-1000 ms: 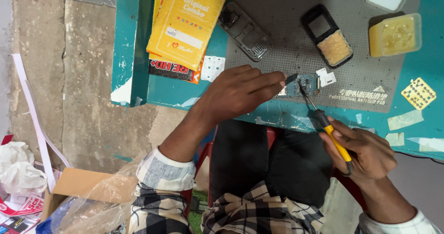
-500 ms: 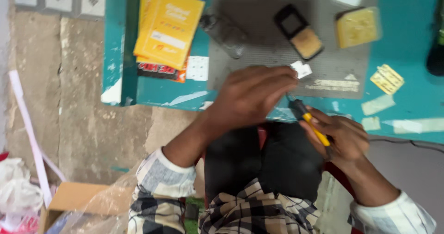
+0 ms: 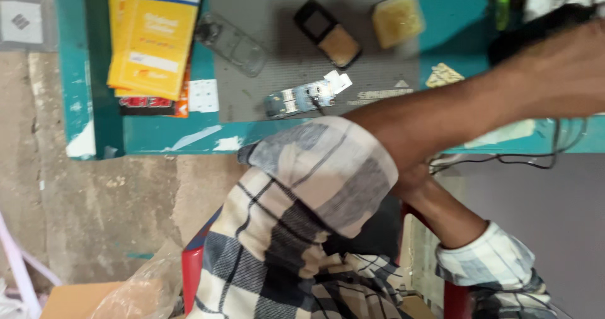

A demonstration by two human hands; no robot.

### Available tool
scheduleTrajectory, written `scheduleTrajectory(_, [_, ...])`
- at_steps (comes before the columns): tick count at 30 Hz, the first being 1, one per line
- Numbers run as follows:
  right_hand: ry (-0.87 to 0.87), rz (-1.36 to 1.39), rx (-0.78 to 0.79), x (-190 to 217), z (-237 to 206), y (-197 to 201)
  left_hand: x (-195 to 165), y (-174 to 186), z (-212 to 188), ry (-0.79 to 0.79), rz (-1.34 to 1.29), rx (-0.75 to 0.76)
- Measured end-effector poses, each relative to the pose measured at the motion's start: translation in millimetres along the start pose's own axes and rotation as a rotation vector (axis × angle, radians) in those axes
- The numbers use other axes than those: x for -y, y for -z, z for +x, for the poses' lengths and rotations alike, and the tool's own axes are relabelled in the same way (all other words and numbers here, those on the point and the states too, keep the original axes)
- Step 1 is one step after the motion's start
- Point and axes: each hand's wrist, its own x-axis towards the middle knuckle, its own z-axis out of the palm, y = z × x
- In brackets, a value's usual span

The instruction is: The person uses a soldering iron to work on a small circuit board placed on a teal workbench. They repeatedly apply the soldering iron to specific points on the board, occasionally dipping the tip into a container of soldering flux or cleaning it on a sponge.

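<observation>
My left arm, in a rolled-up checked sleeve, stretches across to the right. My left hand (image 3: 561, 70) is blurred at the right edge of the teal table (image 3: 157, 136), beside a dark object (image 3: 535, 29); whether it grips anything cannot be made out. My right forearm (image 3: 441, 215) runs up under the left arm, which hides the right hand. A small circuit board (image 3: 299, 98) with a white tab lies alone on the grey work mat (image 3: 283, 73), touched by neither hand.
On the mat sit a small dark phone (image 3: 328, 32), a clear phone shell (image 3: 230, 41) and a yellow square tub (image 3: 397, 19). Yellow booklets (image 3: 154, 35) are stacked at the left. Black cables (image 3: 504, 161) hang off the table edge. The concrete floor lies below left.
My left hand left the circuit board and swung far right across the table. The right hand with its yellow-handled tool dropped out of sight. The camera turned right.
</observation>
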Motion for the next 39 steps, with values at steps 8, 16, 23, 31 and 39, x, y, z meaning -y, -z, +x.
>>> scheduleTrajectory(8, [0.037, 0.034, 0.016, 6, 5, -2, 11, -7, -1, -0.175, 0.665, -0.304])
scheduleTrajectory(16, [0.048, 0.049, 0.021, 9, 6, 2, 10, -23, -3, -0.227, 0.838, -0.210])
scheduleTrajectory(23, [0.050, 0.051, 0.025, 11, 8, 2, 18, -27, -8, -0.238, 1.015, -0.078])
scheduleTrajectory(31, [0.059, 0.048, 0.031, 12, 8, 3, -12, -40, -8, -0.248, 1.279, 0.037])
scheduleTrajectory(39, [0.066, 0.064, 0.034, 11, 5, 1, -16, -46, -5, -0.264, 1.184, 0.123])
